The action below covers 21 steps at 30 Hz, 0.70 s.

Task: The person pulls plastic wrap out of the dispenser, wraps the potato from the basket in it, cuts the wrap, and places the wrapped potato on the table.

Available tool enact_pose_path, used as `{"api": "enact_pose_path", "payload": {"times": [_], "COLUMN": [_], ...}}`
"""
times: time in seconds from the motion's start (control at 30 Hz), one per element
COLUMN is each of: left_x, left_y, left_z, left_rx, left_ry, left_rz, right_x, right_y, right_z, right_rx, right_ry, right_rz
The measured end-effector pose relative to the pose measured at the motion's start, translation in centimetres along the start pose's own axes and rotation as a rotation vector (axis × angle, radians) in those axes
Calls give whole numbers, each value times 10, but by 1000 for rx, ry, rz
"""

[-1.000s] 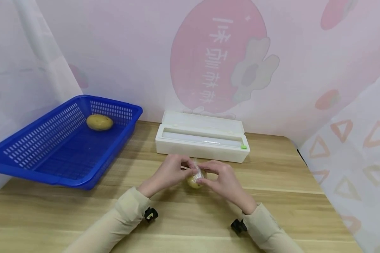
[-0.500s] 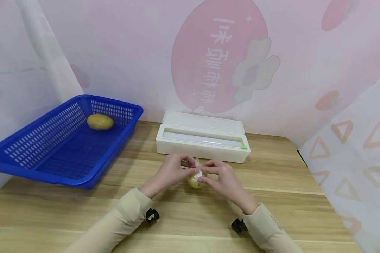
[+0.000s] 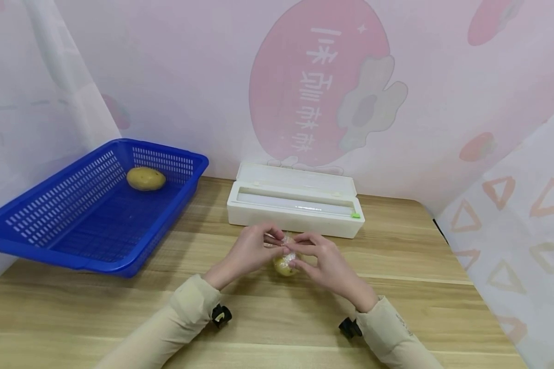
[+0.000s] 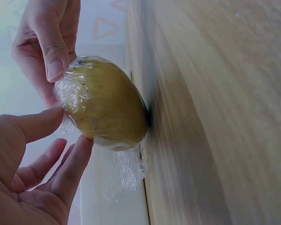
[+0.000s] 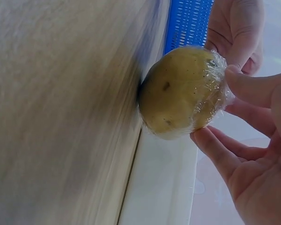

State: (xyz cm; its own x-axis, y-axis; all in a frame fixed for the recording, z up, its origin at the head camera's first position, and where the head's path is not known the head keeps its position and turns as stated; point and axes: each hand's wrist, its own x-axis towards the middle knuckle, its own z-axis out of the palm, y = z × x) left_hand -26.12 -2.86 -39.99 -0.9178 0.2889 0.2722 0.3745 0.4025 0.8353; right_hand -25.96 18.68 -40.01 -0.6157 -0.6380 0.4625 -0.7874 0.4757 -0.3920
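A yellow potato (image 3: 283, 266) in clear cling film stands on the table between my two hands. The film (image 4: 74, 89) is gathered and crinkled at its top. My left hand (image 3: 254, 249) pinches the film from the left, its thumb at the gathered top and a fingertip against the potato's side. From the right, my right hand (image 3: 322, 259) does the same, thumb and fingers curled at the wrapped top. A loose flap of film (image 4: 130, 168) hangs off the potato's far side in the left wrist view. In the head view my fingers cover much of the potato.
Just behind my hands, a white cling film dispenser box (image 3: 295, 221) stands with its lid up and a roll inside. To the left is a blue plastic basket (image 3: 166, 225) with a second potato (image 3: 145, 179) in it. Printed curtains surround the wooden table (image 3: 411, 256).
My hands stay at the potato and shift only slightly. The film tuft that stuck up between my fingers now stands lower. Basket and box have not moved.
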Motion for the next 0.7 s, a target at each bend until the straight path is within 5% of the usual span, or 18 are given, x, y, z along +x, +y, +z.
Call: {"api": "enact_pose_path", "payload": {"times": [0.3,0.47,0.7], "left_x": [2,2,1], "left_y": [-8,-9,-8], "left_z": [-4,-5,-4], "left_rx": [97,136,167], "left_ry": [-142,-235,-260], "left_rz": [213,236,227], "right_x": [1,1,0], "right_y": [4,7,6], "right_z": [-1,-2,-3], "right_rx": [60,110,92], "right_ry": [-42,-41,-47], "right_rz": [35,50,94]}}
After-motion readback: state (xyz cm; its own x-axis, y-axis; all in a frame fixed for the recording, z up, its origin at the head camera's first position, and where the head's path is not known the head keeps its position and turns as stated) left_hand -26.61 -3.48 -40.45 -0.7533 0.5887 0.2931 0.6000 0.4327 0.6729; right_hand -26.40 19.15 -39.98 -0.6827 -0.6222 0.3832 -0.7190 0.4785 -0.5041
